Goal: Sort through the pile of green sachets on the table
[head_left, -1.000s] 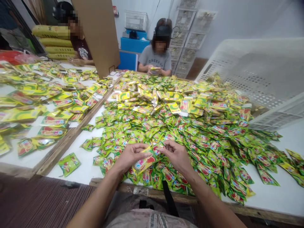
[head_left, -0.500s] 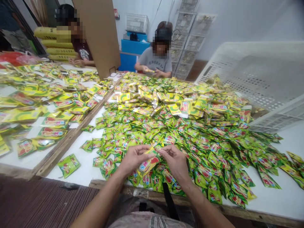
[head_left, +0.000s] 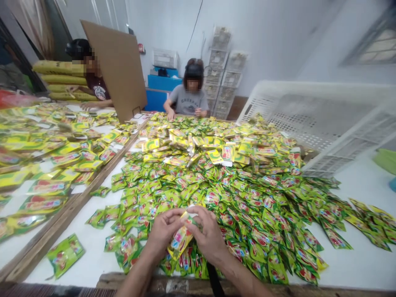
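Between my two hands, just above the heap, is a small yellow printed carton (head_left: 180, 242) with a red and pink picture, tilted. My left hand (head_left: 163, 231) pinches its left side near the upper end. On the right, my right hand (head_left: 208, 233) has its thumb and fingers closed on the top end, hiding part of it. Beneath and around both hands lies a thick spread of green sachets (head_left: 247, 220). Behind them are piled yellow cartons (head_left: 215, 156), some with white flaps showing. One lone green sachet (head_left: 65, 255) rests on the white table at the lower left.
A wooden strip (head_left: 83, 187) divides the table, with more yellow packs (head_left: 46, 187) left of it. A white perforated crate (head_left: 278, 93) leans at the right. Across the table sits a person (head_left: 189, 101); another person (head_left: 99, 88) is partly behind a cardboard sheet (head_left: 119, 70).
The view has tilted up and shifted right. My right hand has come further over the carton's top end. The person opposite has lowered a hand to the heap and no longer holds a yellow pack.
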A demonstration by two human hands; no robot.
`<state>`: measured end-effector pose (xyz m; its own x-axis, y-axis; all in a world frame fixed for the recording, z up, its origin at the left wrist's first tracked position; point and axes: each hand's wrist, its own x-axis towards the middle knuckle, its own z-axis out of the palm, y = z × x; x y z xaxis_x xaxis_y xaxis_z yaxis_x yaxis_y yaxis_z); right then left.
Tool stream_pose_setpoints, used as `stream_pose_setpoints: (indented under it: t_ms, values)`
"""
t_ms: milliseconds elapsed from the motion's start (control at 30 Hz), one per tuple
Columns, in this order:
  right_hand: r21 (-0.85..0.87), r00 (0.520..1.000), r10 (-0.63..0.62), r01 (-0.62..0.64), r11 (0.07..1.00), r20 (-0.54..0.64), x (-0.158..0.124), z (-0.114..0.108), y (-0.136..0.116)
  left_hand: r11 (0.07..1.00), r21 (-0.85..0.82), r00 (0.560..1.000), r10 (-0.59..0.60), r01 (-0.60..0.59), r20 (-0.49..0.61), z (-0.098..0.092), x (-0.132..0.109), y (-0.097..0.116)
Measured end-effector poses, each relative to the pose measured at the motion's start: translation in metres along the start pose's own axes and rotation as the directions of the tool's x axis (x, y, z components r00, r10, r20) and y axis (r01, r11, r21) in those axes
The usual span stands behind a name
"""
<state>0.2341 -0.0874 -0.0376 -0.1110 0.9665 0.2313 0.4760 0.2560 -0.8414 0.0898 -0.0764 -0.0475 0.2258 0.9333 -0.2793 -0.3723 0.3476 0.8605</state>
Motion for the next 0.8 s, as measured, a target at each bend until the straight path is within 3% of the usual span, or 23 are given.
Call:
stream_pose_setpoints:
  t_ms: [133, 233, 300, 333, 367, 400, 433, 467, 500, 533, 567, 633, 667, 700, 800]
  values:
    - [0.105, 0.980, 0.053, -0.075, 0.992, 0.193, 0.015, 0.007, 0.000, 0.999, -0.028, 0.998, -0.035, 0.036, 0.047, -0.007, 0.001, -0.001]
    - [0.193, 0.943, 0.024, -0.092, 0.977, 0.332, 0.037, 0.006, -0.001, 0.991, 0.106, 0.997, -0.079, 0.077, 0.012, -0.028, 0.007, 0.020]
    - [0.127, 0.976, -0.032, 0.005, 0.992, 0.216, 0.061, -0.003, 0.002, 0.964, 0.254, 0.987, -0.039, 0.079, -0.158, -0.052, 0.010, 0.053]
    - [0.022, 0.993, -0.069, 0.067, 0.998, 0.095, 0.075, -0.010, 0.006, 0.950, 0.310, 0.954, 0.061, 0.034, -0.294, -0.064, 0.011, 0.073]
    - [-0.136, 0.995, -0.099, 0.095, 0.986, -0.023, 0.091, -0.020, 0.013, 0.925, 0.375, 0.881, 0.223, -0.057, -0.417, -0.076, 0.012, 0.094]
    - [-0.294, 0.985, -0.135, 0.097, 0.951, -0.110, 0.107, -0.031, 0.022, 0.860, 0.479, 0.731, 0.439, -0.175, -0.522, -0.086, 0.012, 0.113]
    - [-0.429, 0.974, -0.148, 0.063, 0.901, -0.169, 0.123, -0.042, 0.032, 0.761, 0.609, 0.510, 0.623, -0.221, -0.593, -0.094, 0.012, 0.130]
    - [-0.527, 0.970, -0.125, -0.003, 0.850, -0.207, 0.138, -0.054, 0.045, 0.668, 0.708, 0.341, 0.736, -0.227, -0.585, -0.098, 0.011, 0.141]
    - [-0.587, 0.969, -0.088, -0.068, 0.807, -0.232, 0.150, -0.066, 0.057, 0.590, 0.776, 0.236, 0.805, -0.221, -0.544, -0.099, 0.011, 0.146]
    - [-0.614, 0.967, -0.067, -0.101, 0.783, -0.245, 0.160, -0.076, 0.068, 0.550, 0.807, 0.219, 0.833, -0.216, -0.509, -0.097, 0.012, 0.146]
    - [-0.617, 0.966, -0.066, -0.105, 0.780, -0.248, 0.166, -0.085, 0.077, 0.546, 0.808, 0.277, 0.830, -0.221, -0.485, -0.093, 0.013, 0.139]
    - [-0.608, 0.962, -0.086, -0.093, 0.788, -0.258, 0.169, -0.096, 0.085, 0.594, 0.774, 0.479, 0.756, -0.218, -0.446, -0.078, 0.016, 0.115]
    - [-0.597, 0.956, -0.102, -0.086, 0.798, -0.274, 0.165, -0.097, 0.083, 0.604, 0.770, 0.559, 0.719, -0.207, -0.413, -0.068, 0.019, 0.100]
    - [-0.574, 0.946, -0.116, -0.083, 0.814, -0.301, 0.159, -0.097, 0.077, 0.583, 0.784, 0.617, 0.703, -0.213, -0.354, -0.058, 0.021, 0.085]
    - [-0.371, 0.946, -0.086, -0.039, 0.928, -0.313, 0.129, -0.082, 0.044, 0.380, 0.857, 0.666, 0.744, -0.348, -0.059, -0.028, 0.027, 0.055]
